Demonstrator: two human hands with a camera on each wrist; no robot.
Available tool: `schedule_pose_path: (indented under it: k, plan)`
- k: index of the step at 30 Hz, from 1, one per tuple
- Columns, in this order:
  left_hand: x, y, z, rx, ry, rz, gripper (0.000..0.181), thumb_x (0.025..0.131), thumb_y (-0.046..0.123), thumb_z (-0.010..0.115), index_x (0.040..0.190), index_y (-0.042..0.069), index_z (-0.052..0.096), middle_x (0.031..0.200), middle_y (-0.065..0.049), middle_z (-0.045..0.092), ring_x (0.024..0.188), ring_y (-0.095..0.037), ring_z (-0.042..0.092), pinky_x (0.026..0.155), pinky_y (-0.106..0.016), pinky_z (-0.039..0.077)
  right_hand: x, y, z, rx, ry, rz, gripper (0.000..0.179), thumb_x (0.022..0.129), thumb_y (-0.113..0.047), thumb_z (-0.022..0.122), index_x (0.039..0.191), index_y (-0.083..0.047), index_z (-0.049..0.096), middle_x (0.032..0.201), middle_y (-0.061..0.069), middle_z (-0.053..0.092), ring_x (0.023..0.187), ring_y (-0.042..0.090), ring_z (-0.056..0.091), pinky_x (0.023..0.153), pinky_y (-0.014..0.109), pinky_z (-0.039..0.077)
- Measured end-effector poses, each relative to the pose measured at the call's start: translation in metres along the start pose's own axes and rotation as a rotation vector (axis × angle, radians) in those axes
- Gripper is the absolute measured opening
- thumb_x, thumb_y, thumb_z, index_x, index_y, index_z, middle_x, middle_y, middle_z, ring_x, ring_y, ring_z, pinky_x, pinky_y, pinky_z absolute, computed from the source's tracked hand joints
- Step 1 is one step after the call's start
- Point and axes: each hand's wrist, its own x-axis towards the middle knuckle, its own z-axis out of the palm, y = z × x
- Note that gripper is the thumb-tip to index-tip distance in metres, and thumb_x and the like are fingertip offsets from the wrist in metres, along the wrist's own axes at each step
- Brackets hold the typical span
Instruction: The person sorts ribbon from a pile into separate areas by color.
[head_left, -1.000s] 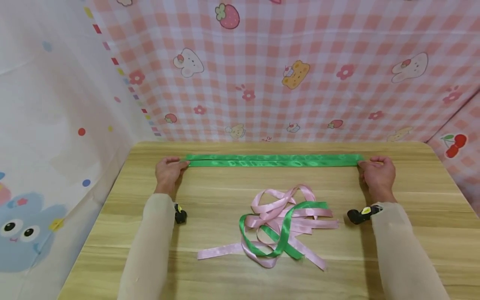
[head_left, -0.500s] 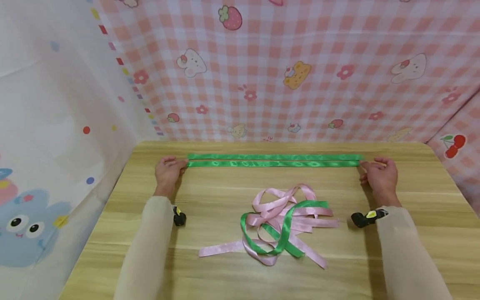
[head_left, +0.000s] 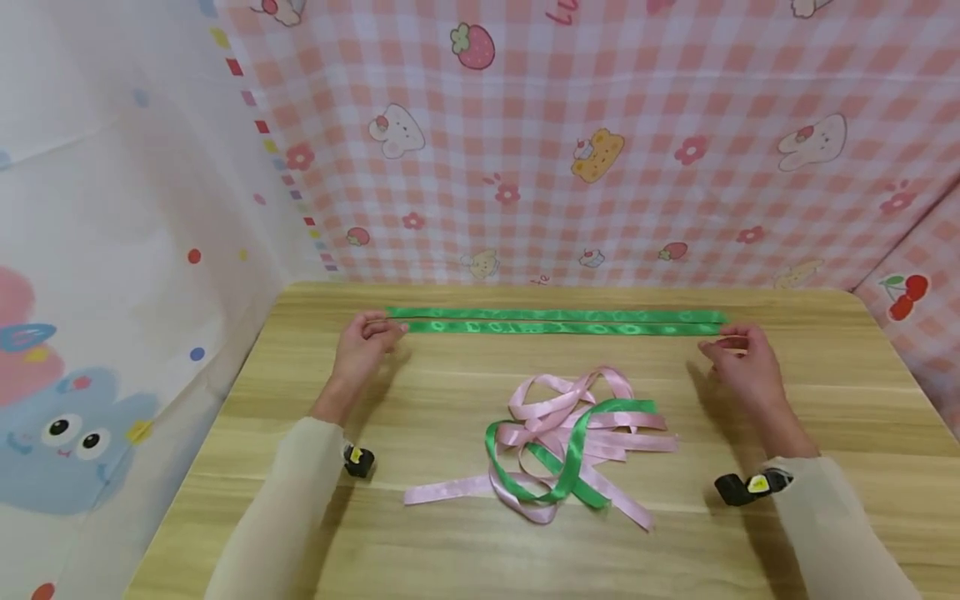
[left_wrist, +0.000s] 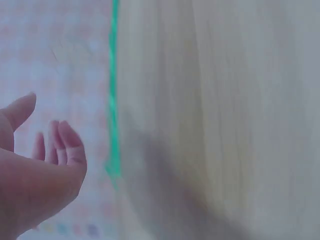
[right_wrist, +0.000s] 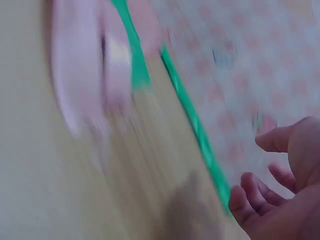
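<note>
Two green satin ribbons (head_left: 540, 328) lie straight and side by side along the far part of the table. Above their left ends is my left hand (head_left: 362, 350), which overlaps them in the head view; the left wrist view shows it apart from the green strip (left_wrist: 114, 100), fingers loosely bent and holding nothing. At the other ends, my right hand (head_left: 746, 367) hovers just on the near side, thumb and fingers apart in the right wrist view. Nearer to me sits a loose tangle of pink ribbons (head_left: 551, 408) with a looped green ribbon (head_left: 576, 450) among them.
The wooden table (head_left: 465, 558) has its far edge against a pink checked cloth (head_left: 525, 150). A white printed cloth (head_left: 112, 208) hangs at the left. Each wrist carries a small black camera (head_left: 360, 461).
Both hands have come off the green ribbon ends and drawn back toward me, the right one further. The ribbons stay in place on the table; the head view has shifted slightly.
</note>
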Motion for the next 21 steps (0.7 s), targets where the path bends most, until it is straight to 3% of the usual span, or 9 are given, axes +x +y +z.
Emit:
schedule_pose_path:
  k: [4,8,14,17,21]
  plan:
    - [-0.024,0.010,0.022,0.036,-0.182,0.057,0.037,0.093,0.016,0.071,0.123,0.004,0.054,0.110,-0.007,0.068,0.100,-0.019,0.066,0.089,-0.035,0.053,-0.029,-0.021,0.024,-0.123,-0.108,-0.255,0.024,0.098,-0.019,0.063,0.109,0.001,0.056,0.098,0.011,0.061,0.074,0.004,0.055,0.062,0.019,0.048]
    - [-0.052,0.020,0.046,0.075,-0.376,0.110,0.029,0.092,0.009,0.070,0.117,0.005,0.057,0.115,-0.016,0.069,0.101,-0.021,0.067,0.087,-0.031,0.054,-0.061,-0.040,0.052,-0.096,-0.317,-0.446,0.005,0.094,-0.009,0.067,0.097,-0.007,0.063,0.086,0.004,0.063,0.076,0.012,0.056,0.066,0.024,0.048]
    - [-0.093,0.025,0.077,0.086,-0.689,0.165,0.028,0.091,0.000,0.067,0.117,-0.004,0.056,0.114,-0.025,0.068,0.107,-0.031,0.067,0.090,-0.029,0.053,-0.102,-0.048,0.085,-0.035,-0.657,-0.617,0.015,0.087,-0.005,0.074,0.093,-0.014,0.063,0.084,0.000,0.058,0.076,0.017,0.052,0.064,0.027,0.046]
    - [-0.107,0.022,0.087,0.096,-0.824,0.152,0.031,0.091,-0.001,0.067,0.119,-0.006,0.055,0.116,-0.025,0.067,0.110,-0.033,0.065,0.091,-0.027,0.052,-0.115,-0.043,0.097,-0.088,-0.731,-0.732,0.020,0.084,-0.012,0.079,0.094,-0.017,0.063,0.087,0.000,0.060,0.078,0.019,0.051,0.067,0.026,0.044]
    - [-0.118,0.012,0.097,0.085,-0.914,0.100,0.033,0.089,-0.006,0.067,0.120,-0.005,0.054,0.118,-0.027,0.065,0.113,-0.038,0.062,0.092,-0.027,0.053,-0.125,-0.039,0.107,-0.185,-0.779,-0.770,0.024,0.082,-0.014,0.081,0.097,-0.021,0.063,0.090,-0.004,0.058,0.082,0.014,0.050,0.071,0.023,0.041]
